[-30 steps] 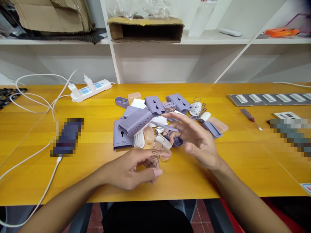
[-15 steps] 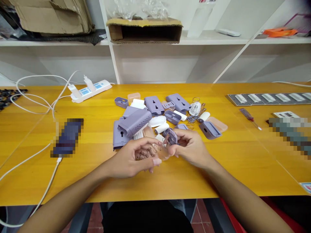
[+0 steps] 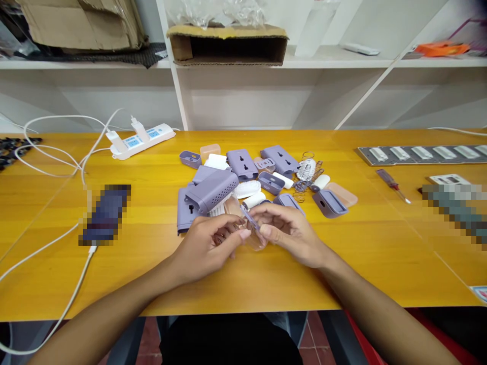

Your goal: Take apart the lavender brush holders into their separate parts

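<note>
My left hand [image 3: 203, 248] is closed around a thin metal coil spring [image 3: 222, 234], partly hidden by the fingers. In my right hand [image 3: 294, 234], a small flat purple plastic part [image 3: 250, 218] is pinched between thumb and fingers, tilted edge-on against the spring's end. Beneath the hands lies a clear plastic piece [image 3: 257, 243]. Just beyond them is a pile of parts: a purple perforated housing [image 3: 213, 190], a white oval piece [image 3: 247, 189], a white cylinder [image 3: 254, 199] and a purple oval ring [image 3: 271, 183]. A purple cap [image 3: 329, 204] sits to the right.
Loose wire springs [image 3: 318, 175] lie at the pile's right side. A power strip [image 3: 144, 142] with white cables and a blurred phone [image 3: 106, 215] are on the left. A screwdriver [image 3: 391, 185] and a long metal strip [image 3: 411, 156] lie right. Shelves with a cardboard box [image 3: 228, 33] stand behind.
My right hand has brought the purple part leftward to the spring and turned it edge-on. The fingers of my left hand have drawn closer around the spring.
</note>
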Demonstrator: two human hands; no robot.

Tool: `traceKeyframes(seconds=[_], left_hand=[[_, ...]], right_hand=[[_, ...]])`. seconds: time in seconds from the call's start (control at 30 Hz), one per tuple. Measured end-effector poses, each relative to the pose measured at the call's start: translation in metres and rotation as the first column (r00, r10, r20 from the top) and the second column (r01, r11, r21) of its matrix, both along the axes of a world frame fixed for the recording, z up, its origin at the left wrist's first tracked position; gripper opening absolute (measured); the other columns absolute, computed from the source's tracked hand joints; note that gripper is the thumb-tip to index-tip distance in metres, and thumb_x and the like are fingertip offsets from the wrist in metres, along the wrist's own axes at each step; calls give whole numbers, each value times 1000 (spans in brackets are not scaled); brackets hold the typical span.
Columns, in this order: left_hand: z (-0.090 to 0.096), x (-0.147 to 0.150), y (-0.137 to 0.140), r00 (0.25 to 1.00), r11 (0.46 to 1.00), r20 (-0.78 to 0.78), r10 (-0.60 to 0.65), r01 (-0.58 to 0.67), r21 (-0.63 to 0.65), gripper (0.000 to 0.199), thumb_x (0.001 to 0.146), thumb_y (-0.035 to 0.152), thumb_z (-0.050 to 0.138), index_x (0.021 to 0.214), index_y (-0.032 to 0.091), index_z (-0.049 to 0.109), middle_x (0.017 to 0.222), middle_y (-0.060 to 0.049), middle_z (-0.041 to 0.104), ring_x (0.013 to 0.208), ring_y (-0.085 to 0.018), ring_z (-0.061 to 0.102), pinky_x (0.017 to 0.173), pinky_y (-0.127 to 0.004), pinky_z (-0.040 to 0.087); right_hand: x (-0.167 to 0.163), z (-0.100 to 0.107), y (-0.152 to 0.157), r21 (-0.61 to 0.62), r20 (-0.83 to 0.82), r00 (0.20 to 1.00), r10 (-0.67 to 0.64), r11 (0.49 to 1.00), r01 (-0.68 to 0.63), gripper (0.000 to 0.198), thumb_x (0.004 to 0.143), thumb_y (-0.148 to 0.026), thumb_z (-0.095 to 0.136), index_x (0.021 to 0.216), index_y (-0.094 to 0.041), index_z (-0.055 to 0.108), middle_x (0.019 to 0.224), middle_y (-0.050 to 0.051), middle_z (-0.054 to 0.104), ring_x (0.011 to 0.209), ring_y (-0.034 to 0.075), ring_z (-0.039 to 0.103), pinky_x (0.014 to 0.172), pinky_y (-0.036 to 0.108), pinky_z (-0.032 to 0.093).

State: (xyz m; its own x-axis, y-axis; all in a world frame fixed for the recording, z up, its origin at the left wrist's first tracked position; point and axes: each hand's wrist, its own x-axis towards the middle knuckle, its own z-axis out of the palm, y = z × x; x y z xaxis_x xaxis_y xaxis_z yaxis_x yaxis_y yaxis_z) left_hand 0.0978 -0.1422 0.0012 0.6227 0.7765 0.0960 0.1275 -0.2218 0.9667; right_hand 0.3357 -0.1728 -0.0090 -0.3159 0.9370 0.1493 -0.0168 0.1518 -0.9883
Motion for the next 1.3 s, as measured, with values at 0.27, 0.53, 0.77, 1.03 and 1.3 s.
traceKeyframes(seconds=[0.27, 0.53, 0.77, 1.03, 1.3], left_hand=[[11, -2, 5, 997, 946, 72, -43, 64, -317, 42, 102, 52, 76, 118, 13, 79, 81, -6, 79, 50, -7, 52, 49, -20, 42], [17, -2, 6, 996, 948, 62, -70, 85, -308, 30, 96, 43, 87, 105, 15, 83, 72, -2, 76, 46, -5, 50, 44, -17, 39], [17, -2, 6, 995, 947, 73, -68, 87, -310, 29, 96, 42, 86, 104, 15, 83, 72, -1, 75, 47, -5, 48, 44, -17, 38], [20, -3, 9, 991, 912, 62, -119, 133, -387, 39, 97, 52, 83, 107, 14, 84, 74, -2, 73, 45, -4, 46, 43, -19, 35], [20, -5, 10, 989, 890, 88, -116, 143, -432, 41, 97, 55, 82, 104, 14, 78, 72, 0, 70, 43, -4, 47, 41, -18, 31]], right_hand=[[3, 0, -1, 153, 83, 996, -10, 988, -3, 73, 91, -35, 94, 159, -39, 66, 160, 11, 64, 97, 20, 68, 66, 29, 60], [6, -6, 0, 200, 38, 998, 51, 978, -58, 76, 86, -29, 99, 155, -42, 69, 157, 10, 67, 78, 15, 64, 68, 33, 62], [4, -4, -1, 210, 12, 1000, 24, 977, -26, 73, 85, -30, 100, 152, -39, 73, 152, 11, 70, 78, 15, 65, 66, 33, 62], [1, -2, -1, 236, 8, 1000, 29, 971, -30, 77, 82, -22, 101, 151, -43, 73, 153, 9, 72, 75, 14, 65, 65, 33, 65], [1, -4, -1, 223, -11, 999, 31, 975, -27, 76, 82, -24, 102, 150, -38, 74, 146, 11, 75, 74, 14, 65, 66, 33, 65]])
